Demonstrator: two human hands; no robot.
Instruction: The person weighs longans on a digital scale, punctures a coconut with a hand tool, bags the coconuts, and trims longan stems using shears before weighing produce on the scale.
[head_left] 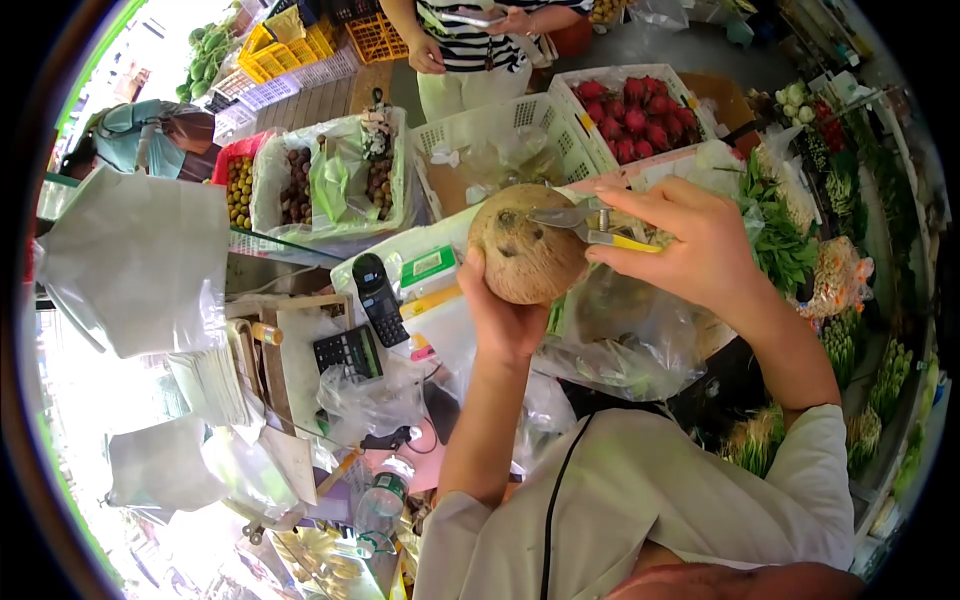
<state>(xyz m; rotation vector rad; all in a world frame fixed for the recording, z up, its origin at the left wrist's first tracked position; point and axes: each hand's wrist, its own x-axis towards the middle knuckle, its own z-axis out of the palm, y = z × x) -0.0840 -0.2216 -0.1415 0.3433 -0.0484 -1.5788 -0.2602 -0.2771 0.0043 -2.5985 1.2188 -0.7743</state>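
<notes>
My left hand holds up a round brown coconut from below, fingers around its underside. Dark round eyes show on the coconut's upper face. My right hand grips what look like pruning shears, with a metal blade, a pivot and a yellow handle. The blade tip lies over the coconut's top near the eyes; whether it touches the shell I cannot tell.
Behind the coconut stand a white crate with plastic bags and a crate of dragon fruit. A black phone and a calculator lie left. Leafy greens line the right. Another person stands opposite.
</notes>
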